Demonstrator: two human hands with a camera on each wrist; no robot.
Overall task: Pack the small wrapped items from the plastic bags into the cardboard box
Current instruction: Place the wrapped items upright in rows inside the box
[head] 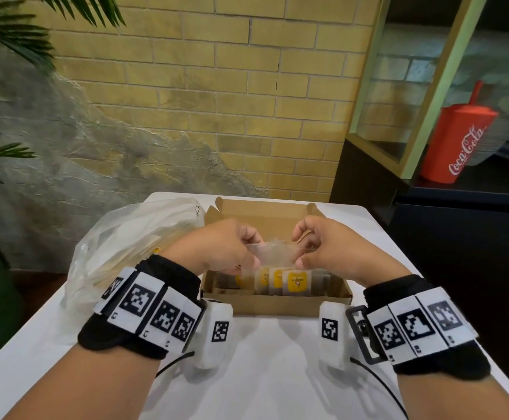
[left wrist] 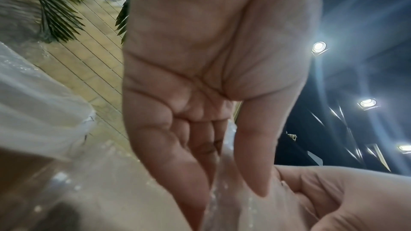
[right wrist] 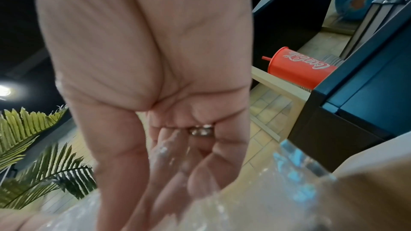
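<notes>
An open cardboard box [head: 277, 301] sits on the white table, with several small wrapped items [head: 296, 282] showing yellow labels standing in a row inside it. Above the box both hands hold a small clear plastic bag [head: 272, 253] stretched between them. My left hand [head: 241, 253] pinches its left edge; in the left wrist view the left hand [left wrist: 231, 178] pinches the film between thumb and fingers. My right hand [head: 304, 250] pinches the right edge; the right hand [right wrist: 169, 161] grips shiny plastic [right wrist: 222, 199]. What the bag holds is unclear.
A large crumpled clear plastic bag [head: 132, 247] lies left of the box. A brick wall stands behind the table [head: 262, 374]. A red Coca-Cola cup [head: 456, 140] stands on a dark cabinet to the right. Palm leaves [head: 7, 40] hang at the left.
</notes>
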